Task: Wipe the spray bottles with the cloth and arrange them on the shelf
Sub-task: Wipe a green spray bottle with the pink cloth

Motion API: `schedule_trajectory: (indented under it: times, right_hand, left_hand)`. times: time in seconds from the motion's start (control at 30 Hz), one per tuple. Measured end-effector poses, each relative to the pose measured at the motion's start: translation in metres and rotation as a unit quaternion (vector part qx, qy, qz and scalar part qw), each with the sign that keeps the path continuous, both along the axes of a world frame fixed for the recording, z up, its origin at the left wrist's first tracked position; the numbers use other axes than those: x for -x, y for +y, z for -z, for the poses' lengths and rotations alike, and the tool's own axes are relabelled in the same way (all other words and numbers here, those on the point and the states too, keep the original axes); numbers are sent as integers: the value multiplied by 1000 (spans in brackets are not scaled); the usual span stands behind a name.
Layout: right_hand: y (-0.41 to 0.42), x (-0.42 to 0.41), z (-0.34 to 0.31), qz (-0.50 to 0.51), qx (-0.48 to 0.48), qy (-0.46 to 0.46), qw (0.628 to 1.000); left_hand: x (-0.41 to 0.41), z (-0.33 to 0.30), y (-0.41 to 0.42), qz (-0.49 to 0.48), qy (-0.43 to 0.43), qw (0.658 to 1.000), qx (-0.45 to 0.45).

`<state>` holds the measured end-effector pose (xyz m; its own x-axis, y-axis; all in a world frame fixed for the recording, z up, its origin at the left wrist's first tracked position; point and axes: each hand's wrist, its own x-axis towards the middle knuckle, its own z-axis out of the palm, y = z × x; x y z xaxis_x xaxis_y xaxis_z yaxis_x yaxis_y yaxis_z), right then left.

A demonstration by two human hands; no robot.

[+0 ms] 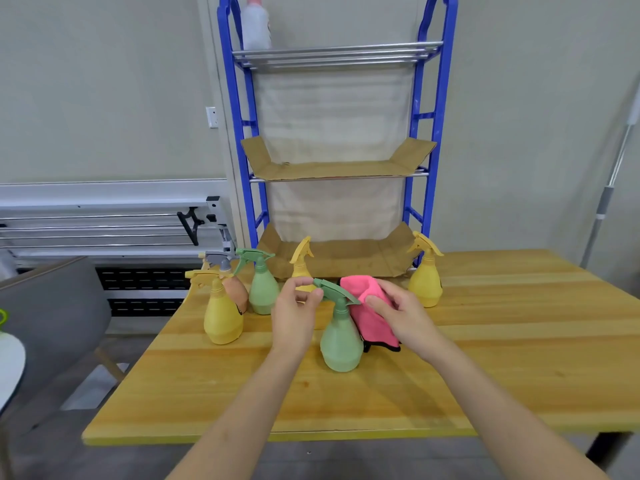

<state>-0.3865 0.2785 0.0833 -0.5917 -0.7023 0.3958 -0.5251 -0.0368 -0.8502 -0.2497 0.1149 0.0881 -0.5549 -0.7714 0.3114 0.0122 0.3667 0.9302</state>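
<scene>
Nearest the viewer, a green spray bottle (341, 341) stands upright on the wooden table (519, 358). The left hand (296, 313) pinches the tip of its trigger head between thumb and fingers; the right hand (401, 315) grips a pink cloth (372, 315), fingers curled round it, pressing it against the bottle's neck and shoulder. The wiping step appears to be under way. Hazard — the bottle is steadied only at the nozzle, so a firm sideways rub could tip or spin it, or squeeze the trigger.

Behind, left to right: a yellow bottle (221, 317), a peach bottle with a grey head (232, 285), a second green bottle (263, 285), a yellow bottle partly hidden by the left hand (302, 265), and, well apart at the right, another yellow bottle (426, 278). An elbow swing could topple the close-set left cluster.

Farthest, the blue shelf rack (434, 133) stands at the table's back edge; its cardboard liners (332, 169) lie loose — a bottle set near an upturned flap may lean. A white bottle (256, 26) stands on the top tier.
</scene>
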Motion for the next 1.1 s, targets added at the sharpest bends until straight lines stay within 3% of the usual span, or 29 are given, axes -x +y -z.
schedule_trajectory:
  times: [0.23,0.43,0.63,0.73,0.97,1.1]
  right_hand:
    - [-5,-15,7,17,21,-65,997]
    - [-1,-35,8,-48,3,-44,998]
    - [-13,-24,8,116,83,-76,987]
    - [-25,-25,4,123,87,-62,987]
    - [-60,-33,14,106,67,-60,990]
    - [-60,-36,28,114,68,18,991]
  left_hand:
    - [-1,8,18,-4,12,1000,-28]
    - [-3,-1,12,83,31,995,-48]
    - [-1,0,1,95,-4,994,-61]
    - [0,1,1,96,-4,993,-63]
    - [3,4,-1,111,-9,994,8]
    - [8,10,-7,119,-21,991,61]
